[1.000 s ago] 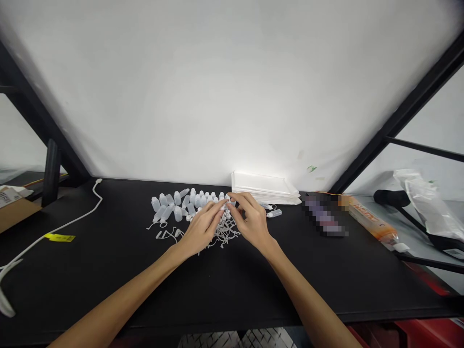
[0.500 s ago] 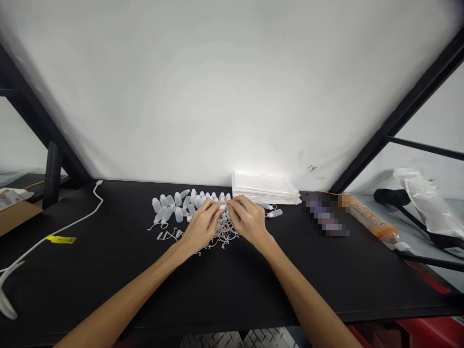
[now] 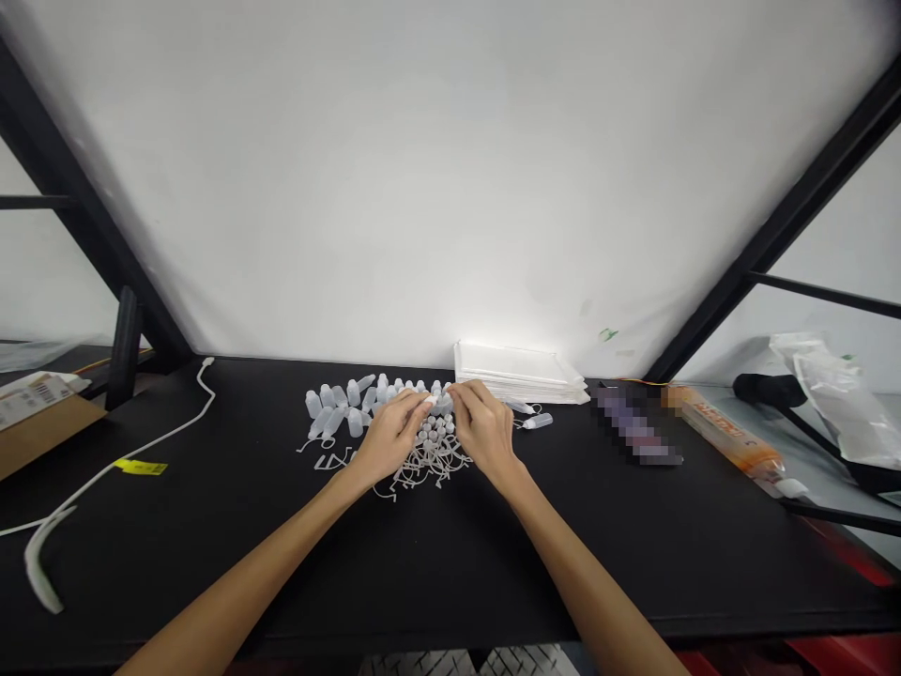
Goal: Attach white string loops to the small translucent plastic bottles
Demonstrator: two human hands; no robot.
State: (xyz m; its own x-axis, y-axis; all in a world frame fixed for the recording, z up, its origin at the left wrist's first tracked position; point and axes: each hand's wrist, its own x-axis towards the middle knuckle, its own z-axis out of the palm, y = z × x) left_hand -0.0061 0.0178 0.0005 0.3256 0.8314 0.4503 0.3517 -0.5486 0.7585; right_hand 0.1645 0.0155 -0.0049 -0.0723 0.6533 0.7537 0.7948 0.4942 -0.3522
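Note:
My left hand [image 3: 386, 439] and my right hand [image 3: 484, 428] meet fingertip to fingertip over a heap of small white caps with thin tethers [image 3: 431, 451]. Both pinch a small translucent bottle [image 3: 440, 402] between them, just above the heap. To the left, several little translucent plastic bottles [image 3: 344, 406] stand and lie in a cluster on the black table [image 3: 450, 554]. One finished-looking bottle [image 3: 536, 421] lies alone to the right of my right hand.
A stack of white trays [image 3: 517, 371] sits against the white wall behind my hands. A white cable [image 3: 141, 441] with a yellow tag runs along the left. A cardboard box [image 3: 35, 413] is far left; an orange tube [image 3: 732, 439] and plastic bag [image 3: 831, 385] are right.
My hands drew closer together, from loosely spread fingers to a pinch on a small bottle. The view shifted slightly to the left.

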